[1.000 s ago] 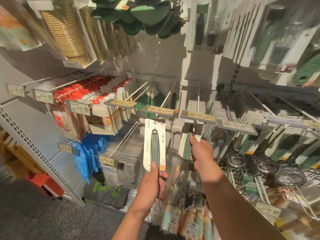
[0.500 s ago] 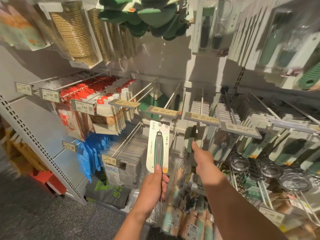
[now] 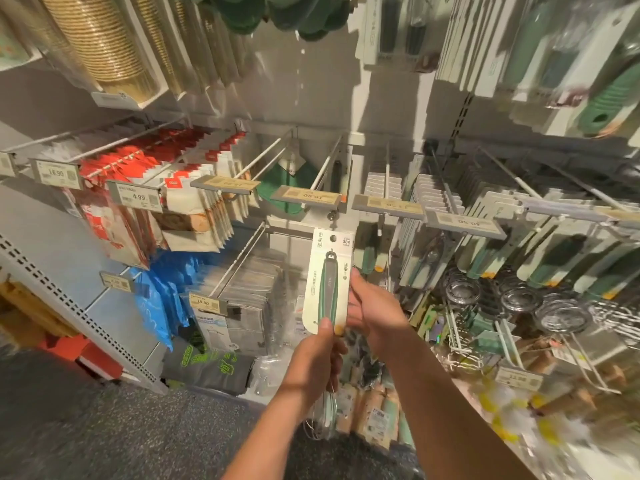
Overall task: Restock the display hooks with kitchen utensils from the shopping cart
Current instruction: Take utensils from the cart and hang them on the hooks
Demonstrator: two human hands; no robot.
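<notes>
Head view
My left hand: grips the carded whisk at the card's lower end, thumb on its front.
My right hand: fingers reach behind the card's right edge, touching it; I cannot tell whether they pinch.
Whisk: upright, its hang hole just below the display hook with the 10.90 price tag.
</notes>
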